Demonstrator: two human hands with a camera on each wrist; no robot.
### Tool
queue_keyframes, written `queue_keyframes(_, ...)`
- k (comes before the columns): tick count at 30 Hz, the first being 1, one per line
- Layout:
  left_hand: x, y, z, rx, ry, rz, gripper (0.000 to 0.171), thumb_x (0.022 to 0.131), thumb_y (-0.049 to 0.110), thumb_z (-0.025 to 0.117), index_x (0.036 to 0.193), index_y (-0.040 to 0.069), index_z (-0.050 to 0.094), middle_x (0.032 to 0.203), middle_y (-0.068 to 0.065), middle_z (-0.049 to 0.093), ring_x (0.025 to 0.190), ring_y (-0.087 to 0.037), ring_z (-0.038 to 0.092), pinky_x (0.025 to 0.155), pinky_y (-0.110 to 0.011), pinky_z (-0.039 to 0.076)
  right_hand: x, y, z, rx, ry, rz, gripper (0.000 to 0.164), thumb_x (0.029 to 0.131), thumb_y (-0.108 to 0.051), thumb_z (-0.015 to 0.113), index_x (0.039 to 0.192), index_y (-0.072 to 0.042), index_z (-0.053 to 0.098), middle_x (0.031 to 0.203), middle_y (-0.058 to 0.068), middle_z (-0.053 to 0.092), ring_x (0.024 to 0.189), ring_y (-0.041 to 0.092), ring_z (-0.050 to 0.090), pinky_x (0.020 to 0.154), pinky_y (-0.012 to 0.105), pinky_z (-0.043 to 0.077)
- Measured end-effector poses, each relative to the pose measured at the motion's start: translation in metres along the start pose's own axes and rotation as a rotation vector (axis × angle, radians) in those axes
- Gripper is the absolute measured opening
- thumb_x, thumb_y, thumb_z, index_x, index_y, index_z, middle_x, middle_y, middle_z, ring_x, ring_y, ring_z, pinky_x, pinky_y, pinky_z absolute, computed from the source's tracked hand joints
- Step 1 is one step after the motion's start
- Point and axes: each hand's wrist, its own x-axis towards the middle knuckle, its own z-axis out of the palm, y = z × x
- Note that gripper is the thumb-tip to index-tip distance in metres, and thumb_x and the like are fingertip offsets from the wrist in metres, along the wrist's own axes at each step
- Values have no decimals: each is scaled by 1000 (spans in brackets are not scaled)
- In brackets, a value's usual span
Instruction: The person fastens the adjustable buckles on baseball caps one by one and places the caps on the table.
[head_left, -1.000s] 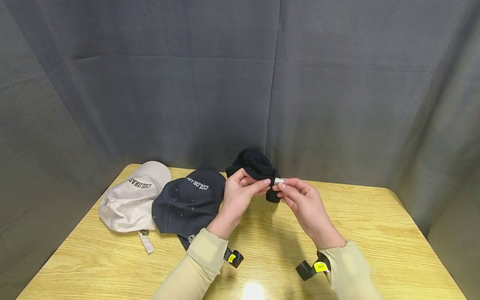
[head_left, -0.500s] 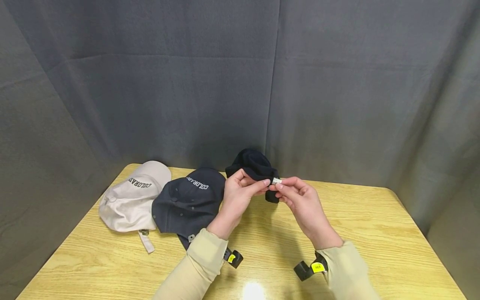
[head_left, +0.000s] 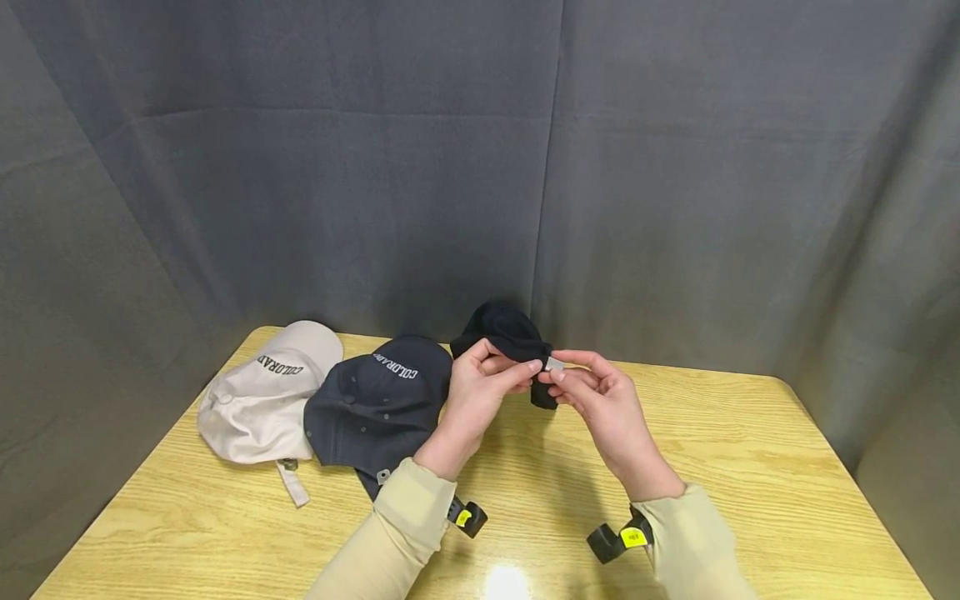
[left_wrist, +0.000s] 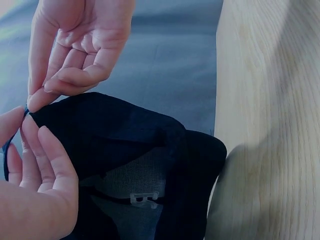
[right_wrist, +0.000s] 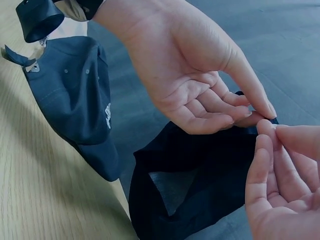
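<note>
A black cap (head_left: 501, 323) is held up off the table, near its back edge. At the cap's strap, my left hand (head_left: 477, 393) pinches the dark fabric between thumb and fingers. My right hand (head_left: 611, 412) pinches a small silver metal buckle (head_left: 554, 364) right beside the left fingertips. In the left wrist view, the cap's opening shows a mesh lining and a clear plastic clip (left_wrist: 145, 199) inside. From the right wrist, the cap (right_wrist: 215, 160) hangs below both hands, whose fingertips meet at the strap. How the strap runs through the buckle is hidden by the fingers.
A beige cap (head_left: 262, 400) with lettering lies at the table's left side. A navy cap (head_left: 378, 408) with lettering overlaps it and lies close to my left forearm. Grey curtain (head_left: 420, 183) encloses the wooden table (head_left: 750, 475) at the back and sides.
My right hand has shifted slightly left, and the buckle has turned to show a flatter silver face. My left hand has stayed almost still; the black cap has dipped slightly.
</note>
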Motion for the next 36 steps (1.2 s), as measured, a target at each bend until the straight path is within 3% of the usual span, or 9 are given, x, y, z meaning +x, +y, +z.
queue_keyframes(8, -1, -1, 1, 20, 7, -34, 20, 85, -1, 80, 98, 2, 66, 88, -7, 75, 71, -14, 67, 70, -27, 57, -2, 0, 2, -17, 19, -29, 31, 100, -6, 66, 128, 6, 61, 102, 10, 75, 97, 31, 69, 87, 35, 56)
queue_keyframes(16, -3, 1, -1, 62, -32, -87, 14, 90, 9, 78, 98, -2, 74, 86, -5, 73, 75, -18, 66, 74, -28, 56, -2, 1, 1, -48, 18, -47, 29, 99, -6, 67, 126, 4, 63, 102, 10, 76, 95, 33, 69, 86, 36, 57)
queue_keyframes(21, -3, 1, -3, 222, -21, -89, 25, 90, 23, 80, 92, -2, 76, 86, -7, 73, 84, -27, 68, 83, -35, 56, -4, -1, 1, -78, 21, -56, 29, 99, -9, 68, 125, 2, 64, 103, 11, 75, 94, 34, 68, 86, 37, 57)
queue_keyframes(27, -5, 3, -2, 356, -17, -71, 35, 91, 32, 78, 91, -3, 75, 77, -2, 65, 77, -19, 60, 75, -36, 49, -4, -2, 3, -101, 20, -73, 28, 99, -8, 68, 124, 3, 64, 102, 11, 75, 95, 36, 68, 85, 36, 57)
queue_keyframes(32, -5, 3, 0, 346, -18, -49, 29, 93, 29, 77, 90, 0, 74, 77, -2, 63, 76, -19, 58, 71, -32, 46, -3, -1, 5, -101, 21, -109, 26, 98, -6, 69, 122, 5, 65, 101, 12, 76, 96, 38, 69, 82, 35, 58)
queue_keyframes(36, -4, 3, -1, 305, -45, -53, 26, 95, 25, 75, 92, 0, 70, 80, -1, 64, 77, -18, 59, 75, -32, 49, -2, -1, 5, -102, 25, -113, 26, 98, -5, 69, 121, 4, 66, 100, 13, 75, 94, 34, 70, 82, 36, 58)
